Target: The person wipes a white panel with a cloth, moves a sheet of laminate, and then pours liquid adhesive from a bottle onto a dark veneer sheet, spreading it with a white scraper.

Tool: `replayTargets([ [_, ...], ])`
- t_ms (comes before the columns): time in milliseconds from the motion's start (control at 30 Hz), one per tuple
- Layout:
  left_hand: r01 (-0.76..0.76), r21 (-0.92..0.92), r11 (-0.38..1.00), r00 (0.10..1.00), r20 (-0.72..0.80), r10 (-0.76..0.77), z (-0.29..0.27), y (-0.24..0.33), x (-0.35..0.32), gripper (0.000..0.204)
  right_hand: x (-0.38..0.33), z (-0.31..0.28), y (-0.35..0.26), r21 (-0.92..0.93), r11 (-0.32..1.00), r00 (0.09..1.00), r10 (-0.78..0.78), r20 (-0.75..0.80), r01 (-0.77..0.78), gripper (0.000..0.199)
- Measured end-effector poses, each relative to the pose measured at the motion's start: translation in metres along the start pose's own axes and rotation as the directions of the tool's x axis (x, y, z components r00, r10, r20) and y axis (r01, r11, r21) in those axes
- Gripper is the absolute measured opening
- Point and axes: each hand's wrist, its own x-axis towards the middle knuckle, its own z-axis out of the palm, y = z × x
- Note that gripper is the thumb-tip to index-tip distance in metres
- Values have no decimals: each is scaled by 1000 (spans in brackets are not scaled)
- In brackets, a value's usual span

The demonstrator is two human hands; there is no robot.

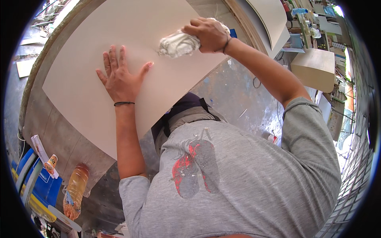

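A large pale board [79,83] lies flat on the workbench before me. My left hand [122,81] rests flat on it, fingers spread and thumb out to the right, holding nothing. Farther to the right, my right hand [208,35] grips a bunched white cloth [179,43] over the board's right part. Most of the cloth bulges out to the left of the fingers. Whether its underside touches the board I cannot tell.
A plastic bottle [77,186] with yellowish contents stands at lower left, beside an orange-and-white cup [50,163] and a blue container [39,182]. Curved panels [268,20] stand at upper right. A beige box-like piece [313,69] sits at far right. Cables lie on the stained floor [230,91].
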Motion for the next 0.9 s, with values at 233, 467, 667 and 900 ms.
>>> replayTargets([
  [233,5,46,999,1000,3,-5,3,0,0,91,-74,-12,-27,52,992,993,117,33,-119,42],
  [467,-20,80,997,999,-30,22,7,-1,-2,88,-141,-30,-71,60,976,870,159,467,-211,38],
  [667,22,-67,998,986,-165,-32,13,-48,65,67,-82,-61,-91,4,996,995,88,-45,-88,36],
  [900,290,-3,957,947,-145,-288,26,-140,176,56,-45,-10,-71,9,991,990,-133,51,132,34],
])
